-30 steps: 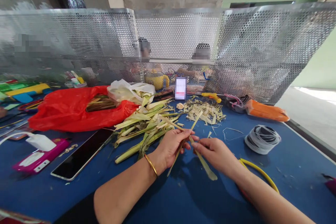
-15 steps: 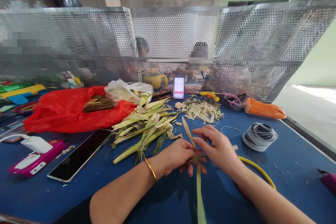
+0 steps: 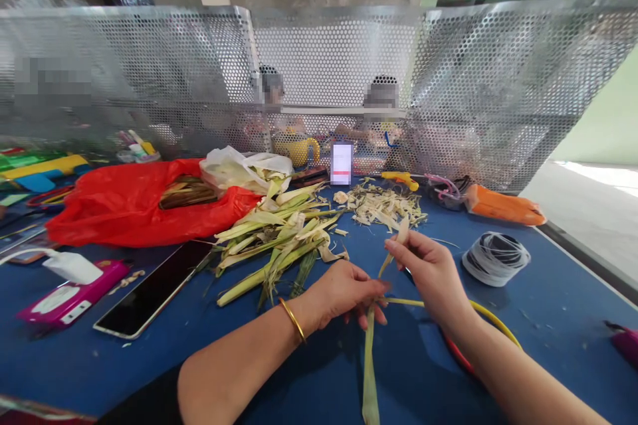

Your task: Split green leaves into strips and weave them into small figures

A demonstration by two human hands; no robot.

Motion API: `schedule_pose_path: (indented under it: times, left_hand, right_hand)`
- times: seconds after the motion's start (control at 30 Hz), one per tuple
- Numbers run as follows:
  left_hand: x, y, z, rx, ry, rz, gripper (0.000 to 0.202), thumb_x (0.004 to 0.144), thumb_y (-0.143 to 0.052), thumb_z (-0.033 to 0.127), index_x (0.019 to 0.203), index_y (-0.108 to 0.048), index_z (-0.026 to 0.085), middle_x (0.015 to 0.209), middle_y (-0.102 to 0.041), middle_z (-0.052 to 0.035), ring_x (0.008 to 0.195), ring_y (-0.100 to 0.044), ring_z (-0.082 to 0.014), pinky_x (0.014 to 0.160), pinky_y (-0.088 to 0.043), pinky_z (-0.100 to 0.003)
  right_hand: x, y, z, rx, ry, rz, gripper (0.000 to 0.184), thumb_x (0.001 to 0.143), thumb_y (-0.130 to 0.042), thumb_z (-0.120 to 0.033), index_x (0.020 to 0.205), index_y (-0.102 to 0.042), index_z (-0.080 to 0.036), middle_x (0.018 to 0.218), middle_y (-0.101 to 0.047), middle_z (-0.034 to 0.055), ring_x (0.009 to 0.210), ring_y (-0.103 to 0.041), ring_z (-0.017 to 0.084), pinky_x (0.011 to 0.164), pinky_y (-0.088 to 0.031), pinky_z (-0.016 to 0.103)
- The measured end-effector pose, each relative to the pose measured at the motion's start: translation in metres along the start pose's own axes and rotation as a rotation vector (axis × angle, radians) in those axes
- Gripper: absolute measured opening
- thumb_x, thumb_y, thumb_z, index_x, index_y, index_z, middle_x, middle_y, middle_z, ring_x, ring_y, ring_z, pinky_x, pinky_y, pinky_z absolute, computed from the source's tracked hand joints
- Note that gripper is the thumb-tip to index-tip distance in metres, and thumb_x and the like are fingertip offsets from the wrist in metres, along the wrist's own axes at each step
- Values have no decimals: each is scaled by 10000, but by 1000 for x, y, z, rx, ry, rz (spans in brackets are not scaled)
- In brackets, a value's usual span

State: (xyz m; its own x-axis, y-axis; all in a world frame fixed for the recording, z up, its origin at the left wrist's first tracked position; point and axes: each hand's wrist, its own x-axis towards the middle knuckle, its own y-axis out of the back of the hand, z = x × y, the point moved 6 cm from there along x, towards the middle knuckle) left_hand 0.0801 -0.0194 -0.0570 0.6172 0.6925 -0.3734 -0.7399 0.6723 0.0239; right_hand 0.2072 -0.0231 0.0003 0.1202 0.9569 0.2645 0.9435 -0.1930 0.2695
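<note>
A pale green strip of corn husk [image 3: 369, 372] hangs toward the table's near side from between the fingers of my left hand [image 3: 351, 291], which is closed on it. My right hand [image 3: 429, 269] pinches the upper end of a husk strip between thumb and fingers, a little above and right of the left. A thin yellowish strand runs right from the left hand's fingertips, passing behind the right hand. Fingers hide where the pieces cross. Loose corn husks [image 3: 279, 246] lie in a heap beyond my left hand, and husk scraps [image 3: 383, 206] beyond the right.
On the blue table [image 3: 309, 385] are a red plastic bag [image 3: 124, 212], a phone [image 3: 154, 292] and a magenta power strip [image 3: 74, 295] at left. At right lie a wire coil [image 3: 496, 259] and an orange packet [image 3: 506, 206]. A perforated metal screen [image 3: 333, 53] stands behind, people beyond it.
My right hand has moved up and right, away from the left, drawing the husk's upper end with it. The hanging end has swung slightly left. My left hand keeps its grip.
</note>
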Motion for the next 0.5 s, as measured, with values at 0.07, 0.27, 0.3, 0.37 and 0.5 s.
schedule_pose_path:
  times: [0.07,0.27,0.3,0.37,0.5]
  left_hand:
    - [1,8,0,39,-1,141,393,760,-603,498,648,-635,123,600,-689,-58,364,-513,-92,357,-265,-204]
    - [6,17,-2,-343,66,213,336,874,-475,379,729,-634,120,578,-657,-36,377,-532,-93,345,-281,-190]
    - [8,17,-2,-418,70,205,319,876,-480,367,745,-636,122,573,-643,-22,399,-540,-92,364,-321,-188]
    - [9,19,-2,-537,67,199,283,878,-489,331,759,-641,125,566,-619,-5,440,-549,-90,417,-398,-190]
    - [9,22,1,-724,44,175,161,795,-507,139,782,-665,116,642,-663,-29,529,-605,-108,515,-479,-210]
  right_hand:
    - [-4,4,-13,-78,116,32,231,829,-583,-360,672,-535,-196,581,-492,-42,536,-453,111,522,-362,227]
    - [-36,-13,-42,-595,584,46,99,893,-523,-201,803,-564,-193,679,-627,-2,600,-557,132,595,-376,244]
    - [-41,-19,-42,-647,644,22,113,901,-518,-191,800,-568,-191,681,-635,3,601,-560,135,601,-368,251]
    - [-47,-28,-42,-717,721,-8,136,914,-511,-180,794,-573,-185,676,-643,9,599,-563,141,620,-355,269]
    - [-45,-31,-38,-814,743,16,146,918,-502,-162,791,-574,-174,693,-653,21,631,-578,157,679,-340,304]
